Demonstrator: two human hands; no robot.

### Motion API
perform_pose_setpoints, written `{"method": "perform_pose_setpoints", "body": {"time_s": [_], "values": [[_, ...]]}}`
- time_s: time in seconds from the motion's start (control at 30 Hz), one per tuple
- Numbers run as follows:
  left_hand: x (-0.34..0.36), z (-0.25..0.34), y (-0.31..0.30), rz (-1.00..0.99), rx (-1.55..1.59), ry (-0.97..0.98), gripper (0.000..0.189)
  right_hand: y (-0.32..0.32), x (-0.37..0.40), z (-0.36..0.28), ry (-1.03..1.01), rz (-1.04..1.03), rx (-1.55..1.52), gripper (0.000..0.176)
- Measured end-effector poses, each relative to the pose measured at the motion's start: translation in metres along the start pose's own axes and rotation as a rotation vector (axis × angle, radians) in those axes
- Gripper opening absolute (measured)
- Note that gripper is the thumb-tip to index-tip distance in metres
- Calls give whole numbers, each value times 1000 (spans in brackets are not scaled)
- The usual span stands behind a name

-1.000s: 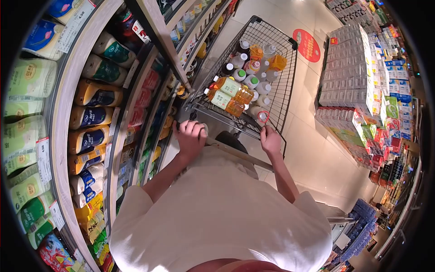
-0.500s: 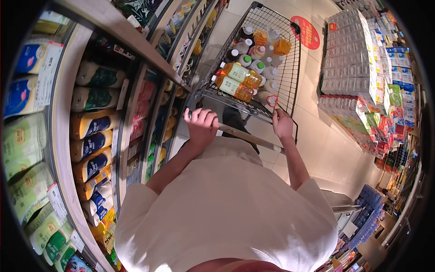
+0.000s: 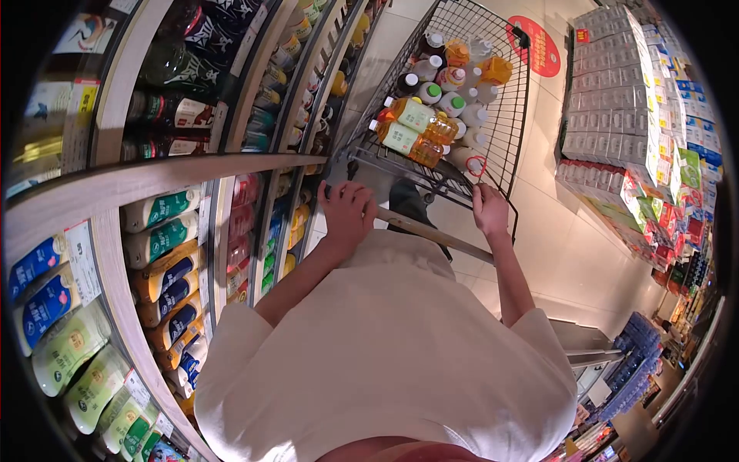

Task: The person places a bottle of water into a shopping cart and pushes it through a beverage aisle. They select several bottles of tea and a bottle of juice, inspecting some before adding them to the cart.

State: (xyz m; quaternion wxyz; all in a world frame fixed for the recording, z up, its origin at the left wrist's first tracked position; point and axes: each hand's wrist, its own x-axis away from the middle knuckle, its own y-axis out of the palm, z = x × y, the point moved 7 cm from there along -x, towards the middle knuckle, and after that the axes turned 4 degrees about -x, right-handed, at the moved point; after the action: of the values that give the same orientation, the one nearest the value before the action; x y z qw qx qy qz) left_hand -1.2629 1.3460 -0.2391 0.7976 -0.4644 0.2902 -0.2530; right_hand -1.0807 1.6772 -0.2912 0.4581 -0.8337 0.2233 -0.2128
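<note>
Gripping the wire cart's (image 3: pixel 504 127) straight bar (image 3: pixel 433 232) is the left hand (image 3: pixel 349 212); the right hand's (image 3: pixel 491 209) hold is unclear.

Two bare hands reach ahead, well apart and nearly level.
The left arm (image 3: pixel 306 273) slants forward and inward from the shoulder to the left hand (image 3: pixel 349 209), which lies back up, its fingers bent and slightly fanned, knuckles raised. The right arm (image 3: pixel 514 281) runs straighter, leaning a little inward, to the right hand (image 3: pixel 490 209), narrower in view, its fingers close together and partly hidden; how tightly they curl cannot be told. Both forearms are bare.
</note>
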Motion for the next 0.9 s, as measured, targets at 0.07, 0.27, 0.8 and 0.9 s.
{"method": "perform_pose_setpoints", "body": {"time_s": [0.07,0.27,0.8,0.9], "values": [[-14,-2,5,0,-8,11,15,-5,-14,-3,26,-17,-13,32],[-56,-5,17,26,-18,17,18,-12,-50,5,-26,-20,-50,28],[-161,-3,54,45,-117,11,22,-32,-147,31,16,-79,-114,41],[-181,0,59,45,-137,10,23,-38,-165,37,29,-70,-96,41]]}}
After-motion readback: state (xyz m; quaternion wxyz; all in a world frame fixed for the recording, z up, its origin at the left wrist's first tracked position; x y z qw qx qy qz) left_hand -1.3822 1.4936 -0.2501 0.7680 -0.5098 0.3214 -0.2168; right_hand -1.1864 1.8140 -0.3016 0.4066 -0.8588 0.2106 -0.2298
